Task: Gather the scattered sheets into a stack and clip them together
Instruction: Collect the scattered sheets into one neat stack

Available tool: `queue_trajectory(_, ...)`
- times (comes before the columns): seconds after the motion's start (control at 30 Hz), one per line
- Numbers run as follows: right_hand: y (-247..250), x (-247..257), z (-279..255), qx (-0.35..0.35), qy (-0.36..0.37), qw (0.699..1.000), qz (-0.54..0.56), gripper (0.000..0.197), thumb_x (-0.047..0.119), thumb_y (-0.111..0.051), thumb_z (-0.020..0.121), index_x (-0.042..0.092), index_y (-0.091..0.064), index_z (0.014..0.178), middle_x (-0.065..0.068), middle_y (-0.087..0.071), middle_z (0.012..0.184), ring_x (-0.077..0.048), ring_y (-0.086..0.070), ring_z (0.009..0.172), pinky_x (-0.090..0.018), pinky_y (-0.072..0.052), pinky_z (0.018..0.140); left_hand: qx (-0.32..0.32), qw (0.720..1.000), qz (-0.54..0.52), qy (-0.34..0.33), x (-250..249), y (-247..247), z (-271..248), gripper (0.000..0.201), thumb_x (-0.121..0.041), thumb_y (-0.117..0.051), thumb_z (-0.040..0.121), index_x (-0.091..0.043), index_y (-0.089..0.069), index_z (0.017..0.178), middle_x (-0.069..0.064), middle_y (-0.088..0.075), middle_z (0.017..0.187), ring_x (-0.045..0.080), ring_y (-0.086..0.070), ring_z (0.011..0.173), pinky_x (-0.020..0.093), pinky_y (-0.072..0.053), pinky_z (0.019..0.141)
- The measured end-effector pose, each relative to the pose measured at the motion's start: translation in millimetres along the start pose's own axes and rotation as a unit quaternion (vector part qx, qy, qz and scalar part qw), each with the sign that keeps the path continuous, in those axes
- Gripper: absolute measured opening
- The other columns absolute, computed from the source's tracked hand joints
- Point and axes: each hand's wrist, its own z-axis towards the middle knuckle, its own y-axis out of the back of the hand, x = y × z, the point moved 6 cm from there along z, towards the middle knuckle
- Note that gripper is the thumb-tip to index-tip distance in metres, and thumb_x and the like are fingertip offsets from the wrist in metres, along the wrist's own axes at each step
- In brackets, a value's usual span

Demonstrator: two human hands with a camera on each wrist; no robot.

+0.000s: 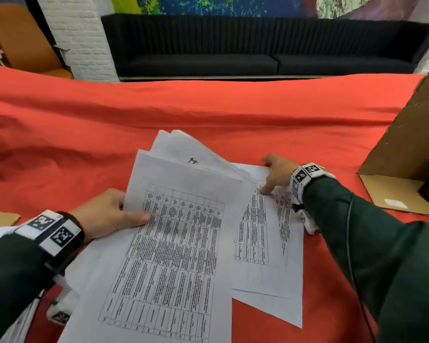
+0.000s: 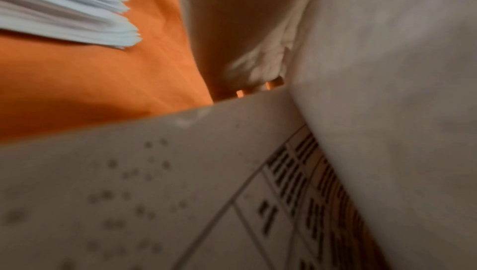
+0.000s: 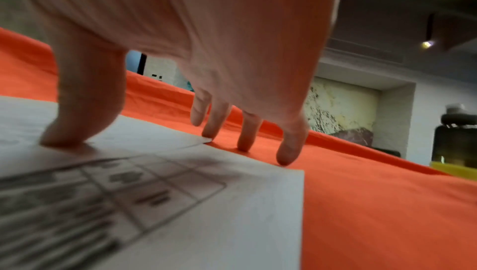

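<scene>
A fanned bundle of printed sheets (image 1: 183,219) with tables on them lies tilted over the red cloth (image 1: 208,115). My left hand (image 1: 124,214) grips its left edge, thumb on top and fingers hidden beneath. In the left wrist view the palm (image 2: 245,29) sits between lifted pages (image 2: 154,192). Two loose sheets (image 1: 268,256) lie flat to the right, partly under the bundle. My right hand (image 1: 273,174) rests at their far corner. Its thumb (image 3: 67,137) presses on the paper (image 3: 206,213), and its straight fingers (image 3: 245,141) touch the cloth just past the edge. No clip shows in any view.
An open cardboard box (image 1: 406,144) stands at the right with its flap (image 1: 394,194) on the cloth. Another pile of paper (image 2: 64,9) lies near my left wrist, also seen in the head view (image 1: 0,233). A black sofa (image 1: 258,45) runs behind the table.
</scene>
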Motion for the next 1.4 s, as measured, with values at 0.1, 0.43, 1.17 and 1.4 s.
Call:
queue_trajectory(0.1,1.6,1.5,7.5,-0.007,0.014,0.999,-0.041,0.105,0.021,-0.097,0.060,0.026,-0.041,0.149,-0.002,-0.052,0.145,-0.033,-0.054,0.127,-0.043,-0.049,0.105,0.012,0.999,0.032,-0.006,-2.9,-8.0,11.0,0.067,-0.075,-0.086,0.047,-0.030,-0.083,0.096,-0.007,-0.080,0.100,0.009,-0.076,0.094,0.023,-0.058,0.083)
queue_trajectory(0.43,38.6,-29.5,-9.0,-0.094,0.035,0.994,-0.033,0.021,0.022,-0.084,0.074,0.011,-0.067,0.068,0.000,-0.057,0.064,-0.021,-0.055,0.068,-0.026,-0.037,0.058,0.018,1.000,0.020,0.009,-2.0,-5.3,15.0,0.055,-0.065,-0.089,0.053,-0.031,-0.083,0.096,-0.005,-0.081,0.100,0.012,-0.077,0.093,0.035,-0.056,0.092)
queue_trajectory(1.17,42.1,-21.7,-73.1,-0.023,0.139,0.935,0.326,0.018,0.000,-0.054,0.058,0.016,-0.052,0.051,-0.003,-0.041,0.045,-0.015,-0.041,0.041,-0.022,-0.038,0.046,-0.036,0.997,0.004,-0.063,-56.4,-40.9,5.2,0.017,-0.014,-0.077,0.086,-0.017,-0.078,0.103,-0.007,-0.080,0.099,0.004,-0.076,0.090,0.008,-0.053,0.071)
queue_trajectory(1.4,85.0,-4.1,-157.6,-0.079,0.222,0.782,0.577,0.022,-0.001,-0.067,0.068,0.010,-0.069,0.087,-0.010,-0.065,0.074,-0.021,-0.060,0.056,-0.025,-0.047,0.051,-0.123,0.969,-0.139,-0.162,-102.6,-42.4,-25.3,0.047,-0.042,-0.084,0.071,-0.011,-0.075,0.106,0.013,-0.078,0.110,0.017,-0.076,0.093,0.029,-0.062,0.081)
